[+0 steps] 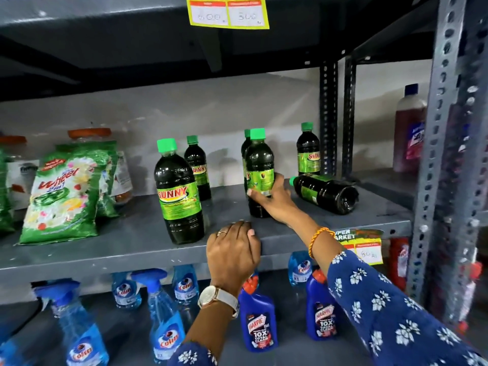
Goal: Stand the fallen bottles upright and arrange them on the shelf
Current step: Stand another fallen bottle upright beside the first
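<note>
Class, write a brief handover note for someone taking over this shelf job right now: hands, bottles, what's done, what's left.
Right hand: grips an upright Sunny bottle mid-shelf.
Left hand: holds the front edge of the shelf.
Done: five bottles stand upright, counting the held one.
To do: one fallen bottle lies on its side at the right, cap pointing left. Stand it up, then line up all six.

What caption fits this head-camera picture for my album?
Right hand grips an upright bottle beside the fallen bottle on the grey shelf.
</note>
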`<action>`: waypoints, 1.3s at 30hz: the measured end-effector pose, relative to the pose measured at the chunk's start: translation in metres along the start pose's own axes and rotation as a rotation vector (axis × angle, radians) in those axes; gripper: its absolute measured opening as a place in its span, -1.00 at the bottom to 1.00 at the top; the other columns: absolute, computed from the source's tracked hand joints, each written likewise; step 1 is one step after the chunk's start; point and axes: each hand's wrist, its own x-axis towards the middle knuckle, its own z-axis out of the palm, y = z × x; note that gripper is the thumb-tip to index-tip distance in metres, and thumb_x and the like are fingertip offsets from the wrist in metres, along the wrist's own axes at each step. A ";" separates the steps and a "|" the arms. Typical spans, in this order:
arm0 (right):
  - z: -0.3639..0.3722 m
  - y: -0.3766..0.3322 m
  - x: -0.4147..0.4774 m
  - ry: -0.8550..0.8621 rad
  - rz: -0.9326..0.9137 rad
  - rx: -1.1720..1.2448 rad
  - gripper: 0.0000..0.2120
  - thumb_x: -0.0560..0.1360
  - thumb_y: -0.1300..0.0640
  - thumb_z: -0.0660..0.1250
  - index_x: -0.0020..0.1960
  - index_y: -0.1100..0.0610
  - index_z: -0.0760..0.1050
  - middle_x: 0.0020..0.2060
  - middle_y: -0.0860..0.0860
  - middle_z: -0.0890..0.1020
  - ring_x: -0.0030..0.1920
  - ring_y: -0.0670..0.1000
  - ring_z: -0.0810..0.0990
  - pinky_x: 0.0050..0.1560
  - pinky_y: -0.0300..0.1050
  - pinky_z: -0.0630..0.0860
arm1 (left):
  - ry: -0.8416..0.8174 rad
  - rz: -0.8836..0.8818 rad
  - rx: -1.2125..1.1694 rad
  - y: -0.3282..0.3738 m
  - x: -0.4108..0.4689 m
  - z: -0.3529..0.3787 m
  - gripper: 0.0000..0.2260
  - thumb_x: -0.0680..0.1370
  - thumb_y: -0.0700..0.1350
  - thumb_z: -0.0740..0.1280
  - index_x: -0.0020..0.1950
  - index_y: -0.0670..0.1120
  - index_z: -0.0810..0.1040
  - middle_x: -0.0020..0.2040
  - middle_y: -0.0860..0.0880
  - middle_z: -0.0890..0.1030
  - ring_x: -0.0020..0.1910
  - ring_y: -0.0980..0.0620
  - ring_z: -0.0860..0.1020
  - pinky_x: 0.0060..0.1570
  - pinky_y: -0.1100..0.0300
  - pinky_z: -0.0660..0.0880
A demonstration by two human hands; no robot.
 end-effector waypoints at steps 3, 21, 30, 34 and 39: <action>0.003 0.001 0.001 0.040 0.021 0.023 -0.26 0.35 -0.12 0.42 0.35 0.12 0.14 0.27 0.13 0.41 0.36 0.18 0.28 0.34 0.08 0.31 | -0.011 -0.002 0.001 0.001 0.000 -0.001 -0.67 0.49 -0.08 0.10 -0.13 -0.11 0.66 -0.20 -0.05 0.68 -0.28 -0.05 0.61 -0.27 0.12 0.34; 0.001 0.002 0.000 0.146 -0.056 -0.061 -0.20 0.17 -0.06 0.58 0.22 0.19 0.25 0.16 0.14 0.41 0.15 0.11 0.46 0.06 -0.08 0.43 | 0.016 -0.026 -0.019 0.001 -0.003 0.005 -0.65 0.51 -0.07 0.09 -0.09 -0.13 0.66 -0.17 -0.07 0.68 -0.25 -0.06 0.61 -0.24 0.12 0.35; 0.001 0.002 0.001 0.139 0.012 0.026 -0.27 0.21 -0.06 0.55 0.18 0.19 0.25 0.14 0.13 0.49 0.15 0.10 0.50 0.00 -0.12 0.44 | 0.068 -0.016 -0.017 0.001 -0.003 0.004 -0.68 0.50 -0.08 0.12 -0.12 -0.13 0.66 -0.19 -0.07 0.68 -0.27 -0.06 0.61 -0.24 0.10 0.28; 0.000 0.003 0.001 0.137 0.012 -0.045 -0.29 0.21 -0.01 0.57 0.18 0.23 0.30 0.14 0.16 0.51 0.15 0.13 0.52 -0.04 -0.14 0.43 | 0.058 -0.015 -0.015 0.001 -0.003 0.004 -0.67 0.50 -0.08 0.11 -0.11 -0.14 0.66 -0.18 -0.07 0.68 -0.27 -0.05 0.61 -0.23 0.10 0.27; 0.000 0.003 0.001 0.080 0.042 -0.025 -0.44 0.33 0.06 0.46 0.22 0.22 0.32 0.17 0.18 0.53 0.19 0.16 0.51 -0.01 -0.13 0.40 | 0.046 -0.019 -0.011 0.001 -0.003 0.004 -0.68 0.50 -0.08 0.12 -0.11 -0.13 0.65 -0.20 -0.06 0.67 -0.28 -0.06 0.60 -0.23 0.09 0.26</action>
